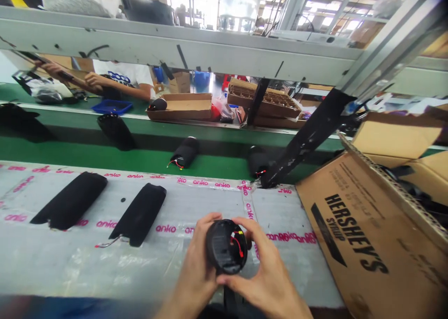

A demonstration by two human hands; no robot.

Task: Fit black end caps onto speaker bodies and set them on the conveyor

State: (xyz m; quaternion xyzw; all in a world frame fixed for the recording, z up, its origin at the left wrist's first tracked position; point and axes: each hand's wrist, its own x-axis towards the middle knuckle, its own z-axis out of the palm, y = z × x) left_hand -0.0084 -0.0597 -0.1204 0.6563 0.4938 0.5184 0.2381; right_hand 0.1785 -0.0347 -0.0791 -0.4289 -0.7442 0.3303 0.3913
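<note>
Closest to the camera, at the front edge of the workbench, the person's left hand [198,258] and right hand [261,272] clamp a round-ended black cylinder [217,246] from opposite sides, fingers curled around its rim. Its flat end faces up toward the camera, and red wires [238,245] cross it.

The workbench [42,267] is covered in clear plastic film and edged with pink "anko" tape [166,228]. Two long black sleeves [72,201] [140,214] lie slanted near its far edge, left of the hands, and a thin wire [108,242] trails from the nearer one. A flattened cardboard box [364,230] printed "HERSHEY'S SYRUP" sits over the right corner.

Beyond the far edge runs a green conveyor belt [140,162] carrying black cylinders [184,152] with red-tipped wires. A black strap [308,137] slants across the right side. Farther on, a grey metal crossbeam [175,44] spans the view. Below it, a co-worker's hands [75,74] in a white T-shirt [119,72] work at the far left, near a blue tray [112,106]. Cardboard trays [182,107] stand to the right.
</note>
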